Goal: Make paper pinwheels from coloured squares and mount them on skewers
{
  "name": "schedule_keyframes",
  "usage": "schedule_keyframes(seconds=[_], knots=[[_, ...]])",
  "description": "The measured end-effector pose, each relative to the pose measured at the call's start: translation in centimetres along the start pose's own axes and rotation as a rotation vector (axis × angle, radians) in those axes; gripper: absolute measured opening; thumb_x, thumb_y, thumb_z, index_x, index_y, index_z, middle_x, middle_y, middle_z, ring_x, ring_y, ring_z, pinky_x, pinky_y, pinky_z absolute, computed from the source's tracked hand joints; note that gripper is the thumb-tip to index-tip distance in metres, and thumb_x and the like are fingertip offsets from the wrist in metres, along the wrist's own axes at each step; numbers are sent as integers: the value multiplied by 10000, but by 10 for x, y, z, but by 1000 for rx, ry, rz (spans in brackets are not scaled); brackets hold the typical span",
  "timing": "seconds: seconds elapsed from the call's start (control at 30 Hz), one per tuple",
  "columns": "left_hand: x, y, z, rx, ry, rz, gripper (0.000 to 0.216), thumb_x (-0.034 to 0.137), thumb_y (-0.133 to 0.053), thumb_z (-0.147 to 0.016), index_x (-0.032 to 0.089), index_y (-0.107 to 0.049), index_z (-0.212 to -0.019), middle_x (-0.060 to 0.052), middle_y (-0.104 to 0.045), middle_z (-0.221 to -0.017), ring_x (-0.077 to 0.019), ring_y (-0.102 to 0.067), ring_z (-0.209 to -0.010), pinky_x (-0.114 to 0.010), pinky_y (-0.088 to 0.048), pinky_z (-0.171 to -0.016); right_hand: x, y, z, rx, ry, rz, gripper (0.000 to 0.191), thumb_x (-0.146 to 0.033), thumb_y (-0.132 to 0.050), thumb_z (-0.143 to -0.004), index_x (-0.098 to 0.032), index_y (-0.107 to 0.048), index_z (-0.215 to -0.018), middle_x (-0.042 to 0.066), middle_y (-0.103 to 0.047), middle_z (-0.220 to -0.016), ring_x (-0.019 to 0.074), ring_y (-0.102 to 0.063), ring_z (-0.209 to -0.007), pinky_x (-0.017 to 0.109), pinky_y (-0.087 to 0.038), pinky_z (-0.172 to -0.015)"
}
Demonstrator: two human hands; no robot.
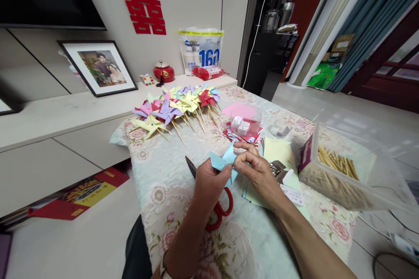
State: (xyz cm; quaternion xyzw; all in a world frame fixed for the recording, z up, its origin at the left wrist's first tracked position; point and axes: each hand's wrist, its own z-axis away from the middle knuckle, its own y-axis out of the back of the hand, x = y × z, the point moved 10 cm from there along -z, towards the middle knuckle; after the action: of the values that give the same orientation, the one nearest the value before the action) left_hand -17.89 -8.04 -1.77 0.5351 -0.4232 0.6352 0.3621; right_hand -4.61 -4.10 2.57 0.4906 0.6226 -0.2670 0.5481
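A light blue folded paper piece (223,161) is held above the table between both hands. My left hand (209,183) pinches its lower left side, fingers closed. My right hand (255,170) pinches the paper's middle with thumb and forefinger. Under my left hand lie red-handled scissors (220,207) on the floral tablecloth (170,183). A heap of finished paper pinwheels (176,107) on wooden sticks lies at the far end of the table.
A clear plastic box of wooden sticks (337,170) stands at the right. A round clear container (245,124) sits on coloured paper sheets (278,150). A small glass (280,128) stands beyond. A framed photo (98,67) leans on the low cabinet at left.
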Motion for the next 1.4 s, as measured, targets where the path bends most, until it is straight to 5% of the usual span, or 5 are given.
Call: schedule_keyframes(seconds=[1.4], knots=[[-4, -5, 6, -56, 104, 95, 246, 326, -779, -621, 135, -691, -751, 12, -633, -615, -121, -519, -541, -238, -411, -554, 3, -1, -1, -45, -16, 11, 244, -394, -641, -895, -220, -652, -725, 72, -550, -1292, 275, -466, -1280, 427, -299, -1082]])
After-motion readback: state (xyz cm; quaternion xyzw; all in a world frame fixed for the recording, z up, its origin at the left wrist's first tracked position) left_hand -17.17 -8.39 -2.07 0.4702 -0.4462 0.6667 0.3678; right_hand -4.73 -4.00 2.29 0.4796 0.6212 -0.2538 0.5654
